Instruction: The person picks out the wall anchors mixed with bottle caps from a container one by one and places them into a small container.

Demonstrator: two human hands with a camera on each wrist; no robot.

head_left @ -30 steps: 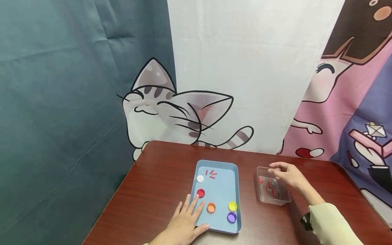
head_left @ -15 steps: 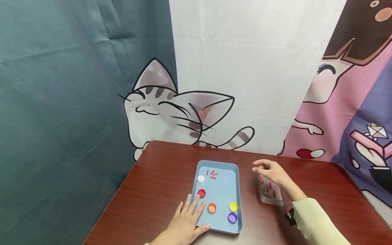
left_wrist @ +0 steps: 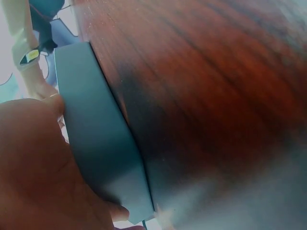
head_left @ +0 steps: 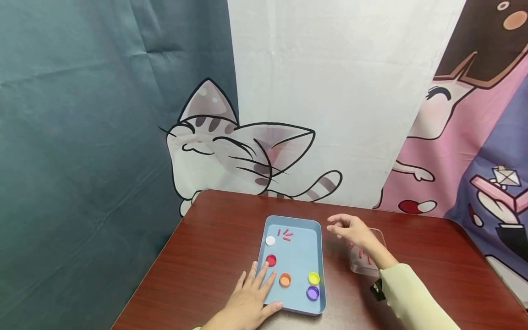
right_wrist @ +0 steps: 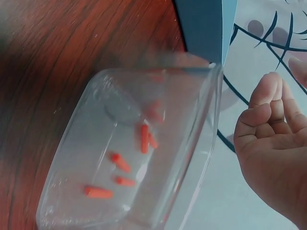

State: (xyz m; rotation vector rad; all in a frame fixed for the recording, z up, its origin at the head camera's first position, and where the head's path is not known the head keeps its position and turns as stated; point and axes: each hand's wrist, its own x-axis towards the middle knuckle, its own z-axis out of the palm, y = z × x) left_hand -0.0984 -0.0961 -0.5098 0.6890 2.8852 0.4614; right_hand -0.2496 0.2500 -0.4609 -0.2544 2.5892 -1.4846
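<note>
My left hand [head_left: 246, 298] lies spread at the lower left of a shallow blue tray [head_left: 303, 243], its fingertips over the near-left part. The left wrist view shows that hand against the tray's outer wall [left_wrist: 96, 120]. Inside are red [head_left: 270, 260], white [head_left: 270, 240], orange [head_left: 285, 280], yellow [head_left: 313, 278] and purple [head_left: 312, 293] round caps, plus several small red sticks [head_left: 287, 233]. My right hand [head_left: 350, 231] hovers between the tray and a clear plastic box [head_left: 363, 270], fingers bent. Whether its fingertips pinch anything is not visible.
Several orange-red sticks [right_wrist: 120, 163] lie in the clear box, right of the tray. The dark red-brown table [head_left: 198, 256] carries both. A printed cloth with a cartoon cat [head_left: 218, 156] hangs behind the table.
My right hand has moved left, from over the clear box towards the tray's right edge. My left hand keeps its place, and the tray's contents look the same.
</note>
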